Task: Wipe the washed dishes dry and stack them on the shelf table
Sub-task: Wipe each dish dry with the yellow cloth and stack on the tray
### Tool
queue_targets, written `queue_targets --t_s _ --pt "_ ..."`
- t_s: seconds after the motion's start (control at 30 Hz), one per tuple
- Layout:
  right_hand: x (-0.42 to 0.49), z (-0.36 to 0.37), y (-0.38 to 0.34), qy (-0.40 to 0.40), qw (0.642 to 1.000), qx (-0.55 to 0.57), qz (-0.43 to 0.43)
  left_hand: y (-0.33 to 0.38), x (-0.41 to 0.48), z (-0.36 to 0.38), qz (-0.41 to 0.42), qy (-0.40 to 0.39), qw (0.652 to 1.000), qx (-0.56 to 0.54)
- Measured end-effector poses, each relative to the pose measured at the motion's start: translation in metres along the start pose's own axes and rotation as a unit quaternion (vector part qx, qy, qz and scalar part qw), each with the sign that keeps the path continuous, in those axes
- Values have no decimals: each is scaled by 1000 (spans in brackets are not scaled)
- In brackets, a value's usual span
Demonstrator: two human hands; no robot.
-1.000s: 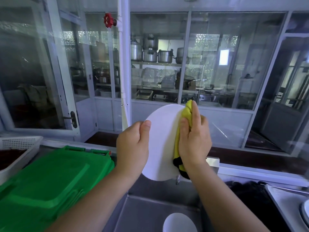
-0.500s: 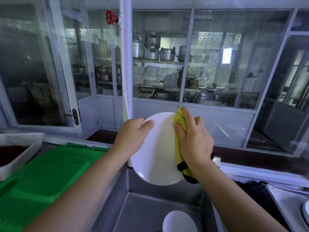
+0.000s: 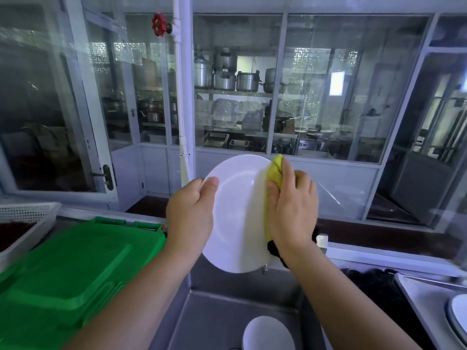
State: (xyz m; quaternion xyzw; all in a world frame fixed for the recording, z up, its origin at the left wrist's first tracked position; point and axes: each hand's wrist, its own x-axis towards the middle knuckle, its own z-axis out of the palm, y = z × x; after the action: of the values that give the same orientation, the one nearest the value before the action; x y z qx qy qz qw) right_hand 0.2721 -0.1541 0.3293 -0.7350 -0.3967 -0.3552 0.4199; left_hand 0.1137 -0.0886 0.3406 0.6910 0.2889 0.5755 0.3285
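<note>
With the left hand [image 3: 189, 213] gripping the plate [image 3: 237, 218] at nine o'clock and the right hand [image 3: 293, 210] clamping the cloth [image 3: 275, 170] at three, a slick rim might have slipped onto the bowl [image 3: 267, 334] at six.

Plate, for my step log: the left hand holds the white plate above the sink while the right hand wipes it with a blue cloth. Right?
The head view shows the cloth is yellow, not blue. The rest stands: left hand holds the white plate above the sink, right hand wipes it.
</note>
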Motion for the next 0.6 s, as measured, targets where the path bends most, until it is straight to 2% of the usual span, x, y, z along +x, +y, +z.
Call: queue_targets --t_s 0.07,0.2,0.43,0.6 --pt "-13 5 4 -5 1000 -3 25 -4 0 -3 -21 17 999 -22" --pt "-14 10 5 18 1000 -4 11 -4 -1 -2 -30 15 999 -18" --pt "-8 4 -36 19 987 -25 -159 5 -5 9 -41 -2 999 -28" --pt "-28 5 -39 17 972 -47 -231 9 -5 6 -49 14 998 -28"
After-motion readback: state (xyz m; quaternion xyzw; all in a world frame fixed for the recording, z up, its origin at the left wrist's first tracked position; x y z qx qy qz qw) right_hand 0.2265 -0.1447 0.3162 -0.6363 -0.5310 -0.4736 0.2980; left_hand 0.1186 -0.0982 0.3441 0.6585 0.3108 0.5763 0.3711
